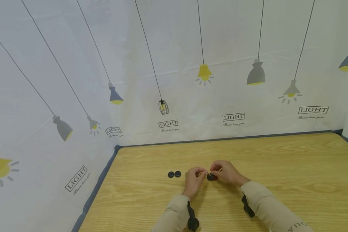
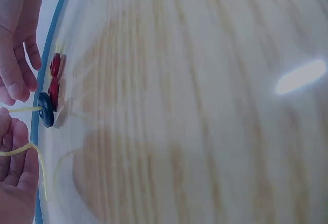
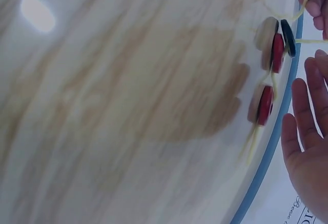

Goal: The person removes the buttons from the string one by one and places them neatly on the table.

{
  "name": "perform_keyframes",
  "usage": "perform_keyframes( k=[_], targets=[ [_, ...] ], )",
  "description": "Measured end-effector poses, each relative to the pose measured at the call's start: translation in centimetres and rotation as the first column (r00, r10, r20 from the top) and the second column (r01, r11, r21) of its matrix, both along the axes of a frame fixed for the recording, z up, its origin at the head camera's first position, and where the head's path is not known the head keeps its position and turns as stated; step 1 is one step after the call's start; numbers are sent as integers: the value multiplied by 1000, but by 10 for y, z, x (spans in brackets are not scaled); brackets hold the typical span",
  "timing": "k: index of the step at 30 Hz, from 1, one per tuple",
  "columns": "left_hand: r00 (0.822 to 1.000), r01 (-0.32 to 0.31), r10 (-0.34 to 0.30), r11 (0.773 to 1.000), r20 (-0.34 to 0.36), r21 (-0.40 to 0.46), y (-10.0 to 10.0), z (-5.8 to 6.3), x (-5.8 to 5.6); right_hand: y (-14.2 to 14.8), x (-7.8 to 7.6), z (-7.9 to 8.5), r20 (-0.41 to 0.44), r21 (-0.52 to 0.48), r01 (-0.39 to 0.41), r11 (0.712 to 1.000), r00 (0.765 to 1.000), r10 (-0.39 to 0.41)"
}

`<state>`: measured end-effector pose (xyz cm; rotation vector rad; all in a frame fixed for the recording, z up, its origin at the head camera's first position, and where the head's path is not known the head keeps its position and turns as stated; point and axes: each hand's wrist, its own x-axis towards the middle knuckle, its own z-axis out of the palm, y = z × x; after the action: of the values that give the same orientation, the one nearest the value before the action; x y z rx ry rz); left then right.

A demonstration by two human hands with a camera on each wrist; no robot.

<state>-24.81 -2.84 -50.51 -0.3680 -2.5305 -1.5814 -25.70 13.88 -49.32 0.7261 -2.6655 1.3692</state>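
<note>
My left hand [image 1: 193, 181] and right hand [image 1: 226, 172] meet over the table, thumb and index fingertips drawn together at a thin yellow cord [image 2: 24, 109]. The cord runs from the fingertips to a black button-like disc [image 2: 45, 109], tilted on its edge just below them. Another stretch drapes over my left fingers, its tail hanging free. Close beside the black disc stands a red disc [image 3: 278, 53], with a second red disc [image 3: 265, 104] farther along the same cord. The pinching fingertips lie partly outside both wrist views. My right hand's other fingers [image 3: 306, 106] extend loosely.
Two more black discs [image 1: 178, 174] lie side by side on the wooden table [image 1: 145, 199], left of my left hand. A pale wall covering [image 1: 185, 96] printed with hanging lamps rises behind the table's far edge. Black wrist bands [image 1: 192, 219] show at the sleeves.
</note>
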Motion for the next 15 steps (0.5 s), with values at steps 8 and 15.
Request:
perform_keyframes(
  k=[8, 15],
  targets=[
    [998, -43, 42, 998, 40, 43, 1, 1, 1, 4, -3, -4, 46, 26, -4, 1000, 999, 3],
    [994, -58, 48, 994, 103, 96, 3, 0, 1, 4, -3, -7, 51, 77, -47, 996, 998, 44]
  ],
)
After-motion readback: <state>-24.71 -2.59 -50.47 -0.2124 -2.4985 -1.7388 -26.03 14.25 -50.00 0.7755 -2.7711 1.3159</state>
